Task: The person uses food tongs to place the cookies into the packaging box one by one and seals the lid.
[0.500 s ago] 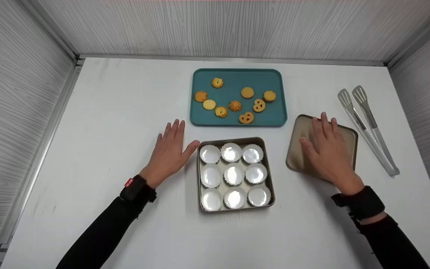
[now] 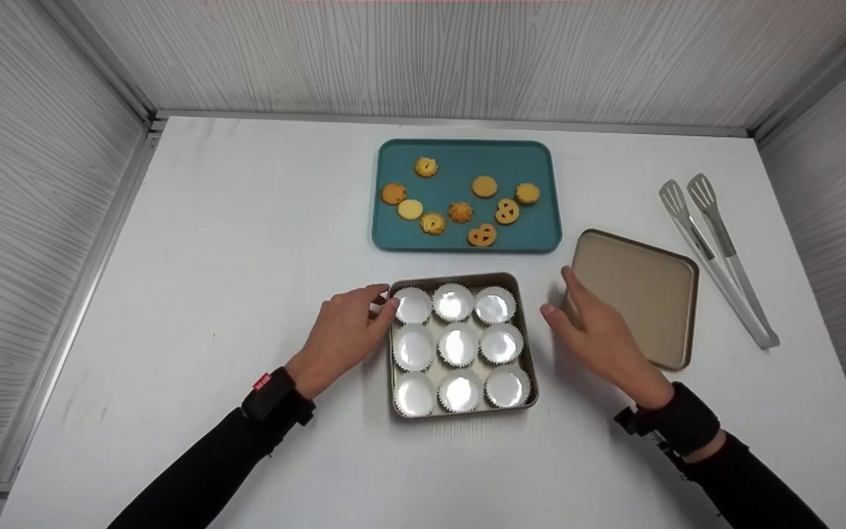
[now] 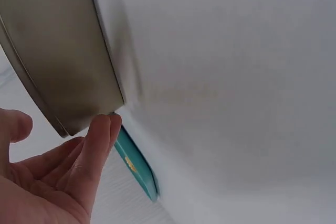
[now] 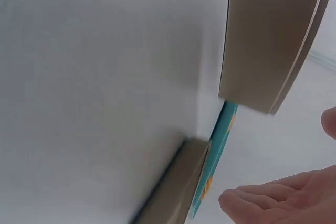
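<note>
A square metal baking tin (image 2: 537, 389) holds several white fluted paper cups (image 2: 458, 345) in rows. At the tin's far left corner is my left hand (image 2: 342, 334), fingers bent loosely near the wall. In the left wrist view its fingertips (image 3: 102, 127) lie close to the tin's corner (image 3: 79, 77), the thumb apart from it; contact is hard to tell. My right hand (image 2: 599, 342) hovers between the tin and a flat square metal lid or tray (image 2: 636, 294), its fingers extended. The right wrist view shows that hand (image 4: 294, 198) holding nothing, apart from the tin wall (image 4: 268, 40).
Behind the tin, a teal tray (image 2: 467, 158) carries several cookies (image 2: 460, 212), some round, some pretzel-shaped. Metal tongs (image 2: 735, 283) with slotted ends lie at the right of the white table (image 2: 232, 220). Grey wood-grain panels (image 2: 423, 59) stand behind and at both sides.
My right hand has left the flat metal piece and moved left toward the tin. The left hand has drawn its fingers in and come nearer the tin's corner.
</note>
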`<action>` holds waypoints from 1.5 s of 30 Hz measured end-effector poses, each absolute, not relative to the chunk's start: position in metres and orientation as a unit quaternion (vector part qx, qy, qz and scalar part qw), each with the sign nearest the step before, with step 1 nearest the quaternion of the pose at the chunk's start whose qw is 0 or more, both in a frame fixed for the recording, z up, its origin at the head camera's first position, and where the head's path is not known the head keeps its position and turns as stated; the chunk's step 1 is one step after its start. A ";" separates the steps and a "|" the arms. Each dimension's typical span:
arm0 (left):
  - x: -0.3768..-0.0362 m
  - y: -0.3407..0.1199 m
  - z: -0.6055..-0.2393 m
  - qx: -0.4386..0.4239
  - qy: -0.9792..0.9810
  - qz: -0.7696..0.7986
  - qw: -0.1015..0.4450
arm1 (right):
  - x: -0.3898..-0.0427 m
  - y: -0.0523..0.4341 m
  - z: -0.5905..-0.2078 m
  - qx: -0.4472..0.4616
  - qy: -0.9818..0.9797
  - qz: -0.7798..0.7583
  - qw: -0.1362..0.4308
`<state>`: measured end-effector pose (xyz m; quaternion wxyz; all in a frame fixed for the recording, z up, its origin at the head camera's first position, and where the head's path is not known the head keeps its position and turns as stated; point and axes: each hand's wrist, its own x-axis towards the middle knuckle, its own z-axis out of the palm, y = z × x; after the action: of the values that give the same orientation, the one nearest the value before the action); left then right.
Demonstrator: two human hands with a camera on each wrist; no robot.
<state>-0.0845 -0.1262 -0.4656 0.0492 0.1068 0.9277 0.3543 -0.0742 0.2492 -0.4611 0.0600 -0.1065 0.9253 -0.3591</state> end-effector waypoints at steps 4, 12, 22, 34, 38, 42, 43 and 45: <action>-0.078 -0.125 -0.466 0.077 0.911 0.397 0.082 | -0.067 0.238 -0.464 -0.126 0.922 -0.363 0.056; -0.073 -0.128 -0.469 0.067 0.900 0.418 0.106 | -0.060 0.224 -0.467 -0.162 0.922 -0.349 0.037; -0.076 -0.122 -0.471 0.060 0.870 0.479 0.099 | -0.062 0.224 -0.470 -0.195 0.925 -0.326 0.010; -0.092 -0.105 -0.472 0.081 0.861 0.493 0.096 | -0.072 0.236 -0.469 -0.184 0.929 -0.321 -0.004; -0.099 -0.101 -0.472 0.083 0.859 0.496 0.097 | -0.077 0.241 -0.469 -0.185 0.932 -0.311 -0.013; -0.106 -0.096 -0.473 0.086 0.854 0.505 0.094 | -0.079 0.245 -0.468 -0.172 0.930 -0.324 -0.001; -0.107 -0.095 -0.474 0.088 0.853 0.507 0.092 | -0.079 0.247 -0.468 -0.169 0.929 -0.329 0.003; -0.110 -0.094 -0.475 0.091 0.851 0.509 0.088 | -0.079 0.248 -0.468 -0.165 0.927 -0.337 0.012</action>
<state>-0.1097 -0.0936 -0.4745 0.0883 0.0906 0.8514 0.5091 -0.0795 0.2480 -0.4676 0.0118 -0.1648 0.9269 -0.3371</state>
